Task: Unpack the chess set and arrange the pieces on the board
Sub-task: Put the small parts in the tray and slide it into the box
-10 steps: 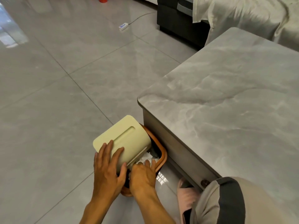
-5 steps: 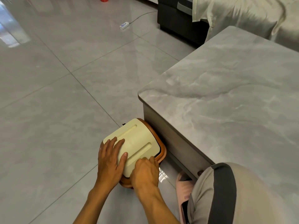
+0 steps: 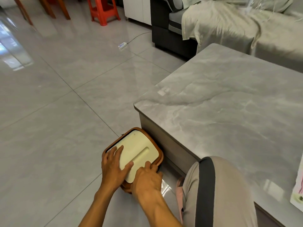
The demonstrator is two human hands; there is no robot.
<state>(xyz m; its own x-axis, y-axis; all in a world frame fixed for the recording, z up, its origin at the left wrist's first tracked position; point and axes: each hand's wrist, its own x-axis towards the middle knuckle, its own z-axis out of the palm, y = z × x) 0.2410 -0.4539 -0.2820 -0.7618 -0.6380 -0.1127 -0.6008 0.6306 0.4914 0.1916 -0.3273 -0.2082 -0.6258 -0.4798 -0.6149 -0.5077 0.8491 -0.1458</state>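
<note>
No chess board or chess pieces are in view. On the floor against the table's side stands a small bin with an orange-brown rim [image 3: 144,133] and a cream lid [image 3: 139,149] lying flat on it. My left hand [image 3: 114,166] lies spread on the near left part of the lid, fingers straight. My right hand [image 3: 147,179] presses its bent fingers on the lid's near right corner, by the rim. The bin's inside is hidden.
A grey marble-topped table [image 3: 229,112] fills the right, with a white printed sheet [image 3: 297,190] at its right edge. My knee [image 3: 218,185] is beside it. Farther off are a covered sofa [image 3: 229,27], a red stool [image 3: 105,10] and a power strip [image 3: 122,45] on the tiled floor.
The tilted cream lid has come down flat onto the bin. My right hand has left the bin's inside and now rests on the lid. The view has lifted towards the room.
</note>
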